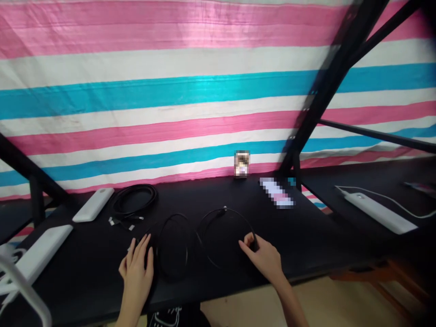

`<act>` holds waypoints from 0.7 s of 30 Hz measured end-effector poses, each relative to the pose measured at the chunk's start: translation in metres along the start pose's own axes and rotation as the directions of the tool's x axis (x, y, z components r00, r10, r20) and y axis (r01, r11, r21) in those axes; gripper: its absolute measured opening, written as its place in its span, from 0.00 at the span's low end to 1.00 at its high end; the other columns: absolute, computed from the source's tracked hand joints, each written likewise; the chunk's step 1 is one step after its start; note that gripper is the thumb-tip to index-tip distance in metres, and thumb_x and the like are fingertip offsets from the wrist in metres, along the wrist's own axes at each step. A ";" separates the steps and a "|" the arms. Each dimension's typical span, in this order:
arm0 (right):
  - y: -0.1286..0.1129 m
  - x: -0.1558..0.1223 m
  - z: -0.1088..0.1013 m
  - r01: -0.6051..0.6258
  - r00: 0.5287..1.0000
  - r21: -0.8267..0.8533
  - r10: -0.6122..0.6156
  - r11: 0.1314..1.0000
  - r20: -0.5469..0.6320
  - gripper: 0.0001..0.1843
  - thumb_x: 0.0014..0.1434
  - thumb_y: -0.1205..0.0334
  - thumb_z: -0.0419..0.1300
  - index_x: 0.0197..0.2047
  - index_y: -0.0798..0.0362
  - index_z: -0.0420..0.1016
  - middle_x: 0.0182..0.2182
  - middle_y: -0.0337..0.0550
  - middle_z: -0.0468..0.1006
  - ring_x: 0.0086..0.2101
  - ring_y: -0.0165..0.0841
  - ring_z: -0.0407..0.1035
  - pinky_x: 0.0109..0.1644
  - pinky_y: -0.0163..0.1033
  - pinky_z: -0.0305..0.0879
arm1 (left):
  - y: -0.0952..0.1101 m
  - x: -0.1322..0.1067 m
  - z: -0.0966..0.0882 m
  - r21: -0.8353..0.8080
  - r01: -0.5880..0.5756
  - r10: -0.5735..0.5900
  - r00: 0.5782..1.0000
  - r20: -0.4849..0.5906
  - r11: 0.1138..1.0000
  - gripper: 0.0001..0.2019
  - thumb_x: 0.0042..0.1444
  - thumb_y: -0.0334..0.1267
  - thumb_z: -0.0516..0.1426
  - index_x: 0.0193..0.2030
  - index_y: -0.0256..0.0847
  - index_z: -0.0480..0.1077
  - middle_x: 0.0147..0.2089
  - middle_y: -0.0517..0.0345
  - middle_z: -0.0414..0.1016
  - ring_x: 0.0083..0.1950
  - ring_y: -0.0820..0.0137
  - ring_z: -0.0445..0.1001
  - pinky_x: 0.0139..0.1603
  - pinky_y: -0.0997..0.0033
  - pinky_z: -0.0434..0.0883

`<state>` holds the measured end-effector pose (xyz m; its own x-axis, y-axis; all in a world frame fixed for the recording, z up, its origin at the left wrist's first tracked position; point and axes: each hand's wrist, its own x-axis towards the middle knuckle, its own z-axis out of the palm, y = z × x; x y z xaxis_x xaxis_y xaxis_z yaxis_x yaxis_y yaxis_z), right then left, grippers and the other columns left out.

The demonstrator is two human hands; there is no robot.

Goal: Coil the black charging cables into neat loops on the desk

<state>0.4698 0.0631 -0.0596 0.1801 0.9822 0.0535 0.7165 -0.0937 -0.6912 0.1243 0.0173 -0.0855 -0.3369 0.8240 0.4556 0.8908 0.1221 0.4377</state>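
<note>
A thin black cable (186,263) lies in loose loops on the black tabletop (177,290), between my two hands. My right hand (264,259) is closed, its thumb and fingers curled around one part of this cable at the right side of the loop. To the left, my left hand (136,265) rests palm down with its fingers stretched out and apart. A small pale tip shows beside its fingers; whether it touches a cable end there is hidden. Just beyond my left hand sits a coiled black cable (134,213) with several light metal plugs (131,227).
Two white power strips or power banks, one far (93,205) and one near (46,254), lie at left. A pixelated card (241,164) and phone-like item (276,193) are at the back. Black metal posts (306,118) frame the desk before a striped sheet (170,100).
</note>
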 end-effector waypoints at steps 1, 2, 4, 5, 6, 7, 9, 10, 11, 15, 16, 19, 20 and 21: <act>-0.004 0.002 0.001 0.009 1.000 -0.011 -0.009 1.000 0.017 0.13 0.50 0.47 0.60 0.23 0.46 0.70 0.22 0.35 0.75 0.24 0.35 0.69 0.29 0.37 0.56 | -0.001 0.000 0.000 -0.012 0.003 -0.003 1.000 -0.005 1.000 0.20 0.63 0.46 0.43 0.56 0.45 0.67 0.58 0.48 0.71 0.66 0.54 0.60 0.58 0.48 0.58; -0.007 0.004 0.003 0.019 0.999 -0.007 -0.018 1.000 0.032 0.13 0.51 0.47 0.59 0.24 0.46 0.72 0.23 0.35 0.76 0.25 0.35 0.69 0.30 0.37 0.57 | -0.002 -0.001 0.000 -0.020 0.003 -0.003 1.000 -0.005 1.000 0.20 0.63 0.46 0.44 0.56 0.46 0.67 0.57 0.48 0.73 0.64 0.54 0.62 0.58 0.48 0.58; -0.010 0.007 0.008 0.033 0.999 0.031 -0.034 0.999 0.042 0.12 0.52 0.47 0.59 0.27 0.45 0.74 0.25 0.36 0.77 0.25 0.35 0.70 0.31 0.38 0.59 | -0.003 -0.002 -0.001 -0.027 -0.010 0.010 1.000 -0.002 1.000 0.18 0.62 0.47 0.45 0.54 0.48 0.68 0.54 0.51 0.75 0.61 0.55 0.65 0.58 0.48 0.58; -0.011 0.008 0.011 0.038 0.998 0.070 -0.040 0.997 0.038 0.11 0.52 0.47 0.60 0.29 0.44 0.75 0.26 0.36 0.78 0.26 0.35 0.70 0.32 0.38 0.61 | -0.003 -0.002 -0.002 -0.029 -0.027 0.027 1.000 -0.006 0.999 0.18 0.62 0.47 0.45 0.53 0.50 0.68 0.52 0.52 0.76 0.60 0.55 0.66 0.58 0.48 0.58; -0.011 0.009 0.015 0.040 0.999 0.127 -0.044 0.991 0.027 0.11 0.52 0.48 0.60 0.31 0.45 0.76 0.27 0.37 0.78 0.25 0.35 0.70 0.32 0.39 0.62 | -0.003 -0.003 -0.003 -0.029 -0.047 0.047 0.999 -0.017 0.998 0.17 0.62 0.47 0.46 0.53 0.50 0.68 0.52 0.52 0.76 0.59 0.55 0.67 0.57 0.48 0.58; -0.011 0.009 0.018 0.043 0.999 0.207 -0.047 0.977 0.014 0.11 0.52 0.48 0.61 0.33 0.45 0.76 0.28 0.38 0.78 0.25 0.34 0.69 0.32 0.39 0.63 | -0.002 -0.004 -0.003 -0.022 -0.063 0.062 0.997 -0.035 0.998 0.18 0.62 0.47 0.46 0.54 0.51 0.68 0.54 0.52 0.75 0.59 0.54 0.67 0.56 0.49 0.59; -0.013 0.009 0.025 0.046 0.999 0.412 -0.046 0.910 -0.009 0.14 0.52 0.48 0.62 0.37 0.48 0.75 0.28 0.39 0.76 0.22 0.31 0.68 0.29 0.38 0.65 | -0.002 -0.006 -0.004 0.008 -0.085 0.085 0.995 -0.055 0.996 0.18 0.62 0.47 0.46 0.56 0.52 0.67 0.59 0.51 0.70 0.59 0.53 0.67 0.53 0.50 0.60; -0.015 0.009 0.029 0.039 0.999 0.512 -0.039 0.858 -0.010 0.15 0.52 0.48 0.62 0.38 0.49 0.74 0.29 0.40 0.75 0.21 0.30 0.67 0.26 0.37 0.64 | -0.002 -0.007 -0.004 0.021 -0.094 0.095 0.994 -0.052 0.995 0.18 0.62 0.47 0.46 0.56 0.53 0.66 0.61 0.51 0.68 0.59 0.53 0.67 0.52 0.51 0.61; -0.019 0.009 0.032 0.026 1.000 0.596 -0.031 0.802 -0.001 0.17 0.52 0.47 0.62 0.39 0.50 0.73 0.30 0.41 0.75 0.20 0.30 0.67 0.22 0.35 0.63 | -0.003 -0.007 -0.004 0.026 -0.103 0.104 0.994 -0.039 0.994 0.18 0.62 0.47 0.46 0.56 0.54 0.66 0.62 0.52 0.67 0.58 0.53 0.67 0.51 0.52 0.61; -0.041 0.007 0.043 -0.049 0.996 0.767 -0.031 0.640 0.089 0.19 0.52 0.46 0.62 0.43 0.50 0.72 0.38 0.47 0.75 0.29 0.36 0.74 0.16 0.31 0.60 | -0.006 -0.008 -0.002 -0.008 -0.123 0.123 0.992 0.021 0.992 0.16 0.62 0.47 0.47 0.55 0.57 0.66 0.59 0.57 0.70 0.56 0.58 0.70 0.51 0.55 0.60; -0.046 0.006 0.046 -0.060 0.993 0.782 -0.043 0.620 0.111 0.19 0.52 0.46 0.63 0.43 0.50 0.72 0.38 0.48 0.75 0.31 0.38 0.75 0.15 0.31 0.61 | -0.006 -0.007 -0.002 -0.013 -0.118 0.119 0.993 0.026 0.993 0.16 0.62 0.47 0.47 0.55 0.57 0.65 0.59 0.57 0.71 0.56 0.58 0.70 0.51 0.56 0.60; -0.055 0.001 0.052 -0.078 0.982 0.775 -0.088 0.627 0.169 0.18 0.53 0.49 0.63 0.44 0.49 0.72 0.39 0.47 0.75 0.32 0.37 0.75 0.16 0.30 0.62 | -0.004 -0.007 -0.003 -0.005 -0.118 0.118 0.993 0.030 0.993 0.17 0.62 0.48 0.46 0.56 0.57 0.65 0.56 0.58 0.73 0.55 0.59 0.71 0.51 0.56 0.59; -0.056 0.000 0.053 -0.077 0.977 0.758 -0.103 0.647 0.187 0.17 0.54 0.50 0.63 0.44 0.49 0.72 0.39 0.47 0.75 0.31 0.36 0.74 0.17 0.30 0.63 | -0.002 -0.008 -0.004 0.002 -0.119 0.119 0.992 0.029 0.993 0.17 0.62 0.49 0.46 0.55 0.56 0.65 0.55 0.58 0.73 0.54 0.59 0.71 0.51 0.56 0.59; -0.057 -0.002 0.055 -0.073 0.972 0.737 -0.118 0.673 0.204 0.16 0.55 0.51 0.62 0.44 0.49 0.72 0.39 0.47 0.75 0.30 0.35 0.74 0.18 0.30 0.63 | -0.001 -0.008 -0.005 0.009 -0.116 0.115 0.993 0.026 0.993 0.17 0.62 0.49 0.46 0.55 0.56 0.66 0.54 0.58 0.74 0.53 0.59 0.72 0.51 0.56 0.58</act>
<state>0.3922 0.0753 -0.0600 -0.0470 0.9988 -0.0131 -0.0275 -0.0144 -0.9995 0.1247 0.0083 -0.0859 -0.2238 0.8465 0.4831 0.9265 0.0309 0.3751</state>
